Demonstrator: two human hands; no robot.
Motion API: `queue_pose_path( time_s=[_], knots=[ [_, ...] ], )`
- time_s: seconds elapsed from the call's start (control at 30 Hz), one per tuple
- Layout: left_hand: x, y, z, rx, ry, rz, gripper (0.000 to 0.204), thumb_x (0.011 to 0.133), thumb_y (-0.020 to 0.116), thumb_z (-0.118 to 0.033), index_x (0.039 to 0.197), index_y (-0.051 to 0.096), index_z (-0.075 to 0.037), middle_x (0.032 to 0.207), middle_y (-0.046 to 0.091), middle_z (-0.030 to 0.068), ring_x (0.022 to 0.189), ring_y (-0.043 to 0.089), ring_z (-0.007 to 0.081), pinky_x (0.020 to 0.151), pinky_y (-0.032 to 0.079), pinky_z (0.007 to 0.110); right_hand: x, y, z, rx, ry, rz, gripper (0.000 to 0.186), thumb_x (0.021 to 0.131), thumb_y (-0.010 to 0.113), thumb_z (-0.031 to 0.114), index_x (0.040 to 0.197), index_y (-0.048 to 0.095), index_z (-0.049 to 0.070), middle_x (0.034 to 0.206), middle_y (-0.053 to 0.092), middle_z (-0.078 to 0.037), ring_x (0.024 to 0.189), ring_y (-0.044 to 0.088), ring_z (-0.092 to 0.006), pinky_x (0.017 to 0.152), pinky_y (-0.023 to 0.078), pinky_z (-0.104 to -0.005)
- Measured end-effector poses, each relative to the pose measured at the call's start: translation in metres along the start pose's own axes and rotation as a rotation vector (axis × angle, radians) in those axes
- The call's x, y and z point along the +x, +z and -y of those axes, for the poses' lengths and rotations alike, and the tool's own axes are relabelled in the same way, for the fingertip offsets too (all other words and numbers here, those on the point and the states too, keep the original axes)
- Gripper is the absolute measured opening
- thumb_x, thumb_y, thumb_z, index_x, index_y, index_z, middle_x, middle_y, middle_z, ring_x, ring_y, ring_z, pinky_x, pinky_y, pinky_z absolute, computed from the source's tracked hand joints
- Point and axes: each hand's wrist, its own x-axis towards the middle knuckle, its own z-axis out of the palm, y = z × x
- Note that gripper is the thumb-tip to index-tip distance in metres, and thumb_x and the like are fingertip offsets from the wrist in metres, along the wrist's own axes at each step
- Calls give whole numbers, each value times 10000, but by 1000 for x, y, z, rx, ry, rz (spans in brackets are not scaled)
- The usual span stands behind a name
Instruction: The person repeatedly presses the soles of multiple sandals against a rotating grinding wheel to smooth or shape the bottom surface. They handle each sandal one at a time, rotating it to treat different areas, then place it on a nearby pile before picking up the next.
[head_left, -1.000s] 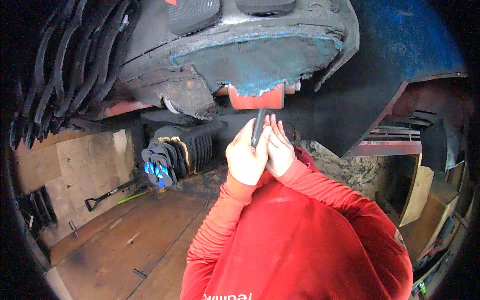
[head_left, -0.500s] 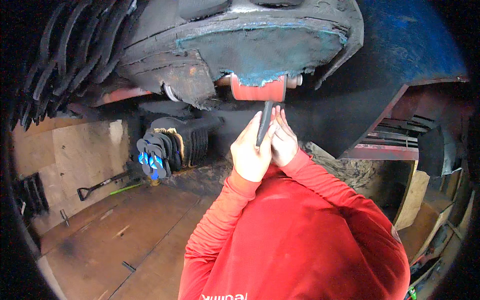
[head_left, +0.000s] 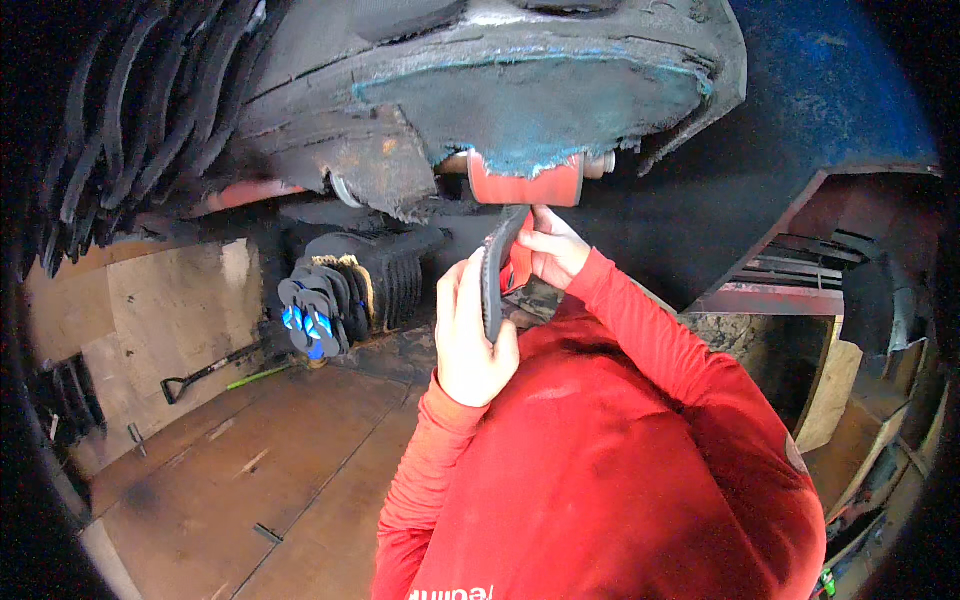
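Just below the red roller, a dark sandal stands on edge, its long axis steep: upper end pointing at the roller, lower end slanting left, away from it. Its red strap faces the right hand. Both this and the left hand are clamped on the sandal.
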Motion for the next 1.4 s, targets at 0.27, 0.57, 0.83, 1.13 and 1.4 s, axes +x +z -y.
queue_pose_path(
  time_s=[0.27,0.57,0.83,1.13,1.4],
  knots=[
    [56,19,-25,-62,-65,180,401,885,588,-40,1267,541,72,1078,652,305,1009,665,437,884,532,430,-23,-10,24,198,261,-315,492,962,640,267,1373,415,115,1193,636,-84,969,703,-271,761,620,-453],
    [15,-13,-32,-82,-132,91,531,855,566,11,1372,458,68,1169,621,312,1055,656,439,886,544,422,-25,35,52,67,203,-223,608,947,652,124,1437,294,156,1239,601,-96,928,714,-288,729,629,-478],
    [-15,-50,-59,-132,-147,73,518,880,512,46,1394,453,69,1290,589,278,1180,621,388,976,510,402,-47,62,45,-48,285,-151,753,929,642,78,1530,196,155,1285,587,-192,1142,639,-314,865,597,-468],
    [-40,-13,-15,-147,-135,96,553,866,570,16,1401,436,66,1283,587,287,1137,634,402,954,520,406,-43,40,50,-13,222,-120,640,942,643,82,1494,321,115,1278,596,-138,1150,631,-262,898,573,-455],
    [-49,16,41,-497,-120,177,664,895,694,-110,1454,370,43,1465,451,244,1397,419,336,1129,347,405,-53,46,18,-619,133,-204,1087,889,598,-93,1564,-189,236,1524,367,-199,1254,533,-209,1031,465,-355]
  ],
)
